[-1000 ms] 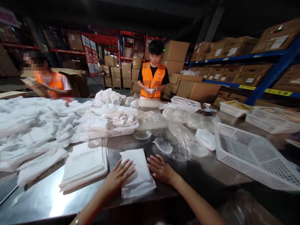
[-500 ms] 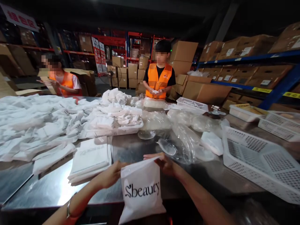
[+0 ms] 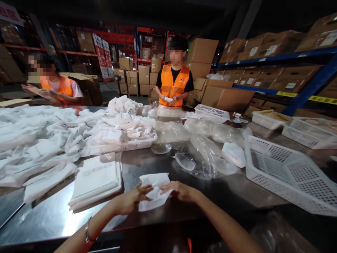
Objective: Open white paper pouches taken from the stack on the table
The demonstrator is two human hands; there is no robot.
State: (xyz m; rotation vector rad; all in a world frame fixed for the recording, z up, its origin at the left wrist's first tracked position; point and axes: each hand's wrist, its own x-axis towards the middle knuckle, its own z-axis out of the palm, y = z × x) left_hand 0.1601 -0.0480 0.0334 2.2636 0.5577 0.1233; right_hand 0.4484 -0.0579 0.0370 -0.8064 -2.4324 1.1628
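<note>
A white plastic bag [image 3: 154, 188] lies crumpled on the steel table [image 3: 147, 165] near its front edge. My left hand [image 3: 131, 199] grips its left side and my right hand [image 3: 181, 191] grips its right side, fingers pinched on the film. Left of the bag sits a flat stack of white bags [image 3: 96, 181]. Beyond the bag lie clear plastic wrappings and round transparent pieces [image 3: 200, 160].
A large heap of white packets [image 3: 52, 140] covers the table's left half. White perforated baskets [image 3: 284, 172] stand at the right. Two people in orange vests [image 3: 173, 82] work at the far side. Shelves with cardboard boxes [image 3: 263, 66] line the right.
The bag was flat under my hands, then held up showing printed lettering. Now it is back down on the table, crumpled between both hands.
</note>
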